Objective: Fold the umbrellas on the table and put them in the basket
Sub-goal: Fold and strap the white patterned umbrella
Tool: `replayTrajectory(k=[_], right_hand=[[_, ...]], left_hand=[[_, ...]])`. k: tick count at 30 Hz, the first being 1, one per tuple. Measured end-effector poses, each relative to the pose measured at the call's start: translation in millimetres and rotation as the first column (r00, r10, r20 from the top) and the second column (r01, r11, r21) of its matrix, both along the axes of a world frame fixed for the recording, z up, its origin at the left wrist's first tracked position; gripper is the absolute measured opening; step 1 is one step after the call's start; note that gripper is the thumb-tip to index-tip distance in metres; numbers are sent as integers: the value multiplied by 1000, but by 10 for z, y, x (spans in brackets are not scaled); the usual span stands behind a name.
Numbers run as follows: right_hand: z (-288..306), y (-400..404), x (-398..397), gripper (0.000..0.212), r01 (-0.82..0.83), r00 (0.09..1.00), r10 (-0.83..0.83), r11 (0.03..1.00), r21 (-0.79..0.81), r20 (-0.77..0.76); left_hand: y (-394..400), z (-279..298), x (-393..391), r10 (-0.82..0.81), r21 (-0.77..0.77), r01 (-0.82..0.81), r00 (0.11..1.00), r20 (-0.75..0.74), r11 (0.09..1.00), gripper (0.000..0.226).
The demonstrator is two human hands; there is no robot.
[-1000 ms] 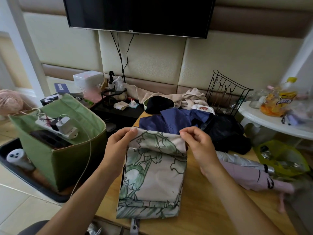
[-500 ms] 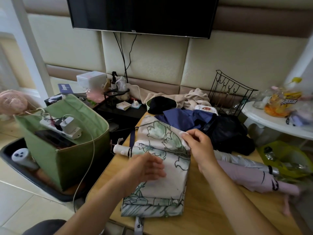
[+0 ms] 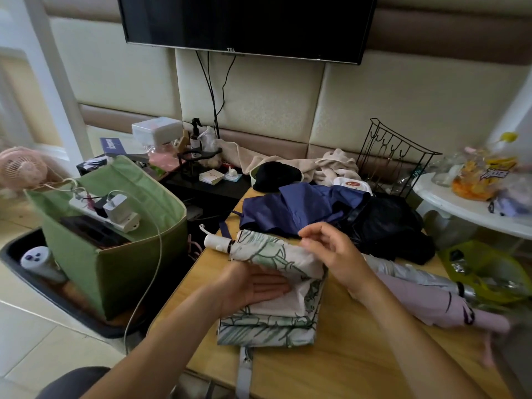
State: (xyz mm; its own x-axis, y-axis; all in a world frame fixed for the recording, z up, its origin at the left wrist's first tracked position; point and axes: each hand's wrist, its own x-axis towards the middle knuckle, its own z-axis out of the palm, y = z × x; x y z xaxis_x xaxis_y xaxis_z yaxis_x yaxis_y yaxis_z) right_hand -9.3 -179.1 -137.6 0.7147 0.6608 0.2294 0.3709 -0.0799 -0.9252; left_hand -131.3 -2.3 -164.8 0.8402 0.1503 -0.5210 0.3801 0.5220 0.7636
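Note:
A white umbrella with a green leaf print (image 3: 276, 309) lies on the wooden table (image 3: 345, 367), its white handle (image 3: 216, 242) pointing left. My left hand (image 3: 253, 286) presses flat on its folded cloth. My right hand (image 3: 331, 254) holds the cloth's upper fold, rolled over the shaft. Behind it lie a blue umbrella (image 3: 302, 208) and a black one (image 3: 394, 226). A pink and silver umbrella (image 3: 431, 295) lies closed on the right. The green fabric basket (image 3: 121, 263) stands on the floor to the left.
Inside the green basket sit a power strip with a charger (image 3: 115, 211) and a cable. A black wire rack (image 3: 394, 156), towels and a black cap (image 3: 276, 174) crowd the table's back. A white side table (image 3: 472, 208) with snacks stands right, a yellow bag (image 3: 489, 272) below it.
My left hand left the cloth's top edge and now lies flat on the folded panel. My right hand rolled the upper cloth over the shaft; the handle now shows at the left.

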Motion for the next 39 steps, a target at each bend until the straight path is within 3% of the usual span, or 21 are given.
replayTrajectory(k=[2,4,7,9,12,15,18,24,29,30,32,34,39], right_hand=[[-68,-60,-20,26,-75,991,90,987,-144,97],[-142,-112,-55,28,-86,969,140,963,-256,202],[-234,-188,-110,29,-59,925,180,938,-341,335],[-267,-221,-157,34,-36,899,195,925,-378,392],[-305,-242,-242,37,40,888,73,971,-235,454],[-370,-259,-314,21,292,831,-253,956,-1,494],[-398,-299,-355,23,406,829,-369,914,0,420],[-435,-395,-384,15,241,946,-198,960,-146,257],[-431,-464,-363,6,124,990,-135,972,-198,-40],[-410,-451,-393,12,116,984,-136,979,-165,-112],[-384,-426,-432,43,135,971,-155,984,-115,-182],[-371,-390,-466,50,157,966,-173,983,-93,-191],[-443,-343,-513,15,167,982,-177,977,-132,-66]], left_hand=[[39,8,-19,21,4,-21,999,24,1000,56],[112,20,-29,50,-54,-47,998,47,997,65],[251,51,-37,99,-173,-89,994,45,981,91],[307,108,-70,79,-166,-69,995,56,984,87],[311,157,-90,41,-13,-40,996,77,999,44],[289,100,-68,128,13,-129,989,73,992,31],[266,90,-64,146,2,-147,986,73,989,24],[278,103,-62,154,52,-157,986,58,986,16],[310,36,-58,153,113,-150,988,-23,982,26],[309,31,-58,156,110,-153,987,-26,982,28],[306,27,-62,153,99,-150,988,-22,984,27],[293,30,-68,148,100,-146,989,-15,984,24],[290,26,-66,165,137,-164,986,1,977,17]])
